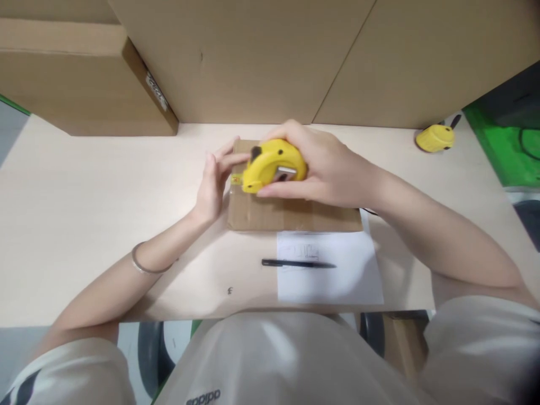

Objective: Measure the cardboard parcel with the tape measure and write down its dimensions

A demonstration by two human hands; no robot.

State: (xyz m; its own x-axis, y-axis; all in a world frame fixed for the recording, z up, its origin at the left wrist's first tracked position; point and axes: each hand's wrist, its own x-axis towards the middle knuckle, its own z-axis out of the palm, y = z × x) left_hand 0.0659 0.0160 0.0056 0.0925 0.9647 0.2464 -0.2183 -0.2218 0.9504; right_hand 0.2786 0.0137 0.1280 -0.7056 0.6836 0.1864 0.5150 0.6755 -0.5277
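My right hand [324, 166] is closed round a yellow tape measure [282, 163] with black details, held on top of a small brown cardboard box [295, 216]. A short stretch of yellow tape blade [237, 179] shows at the box's left edge. At that same end, my left hand [213, 185] grips the side of the box, one finger reaching over the top toward the tape measure's case. Part of its fingers is hidden behind the box.
In front of the box lies a white sheet with pen marks [337, 289], a black pen [295, 263] across it. A second yellow tape measure [434, 138] sits at the back right. Large cardboard boxes [253, 62] line the table's back, another carton [84, 84] at left.
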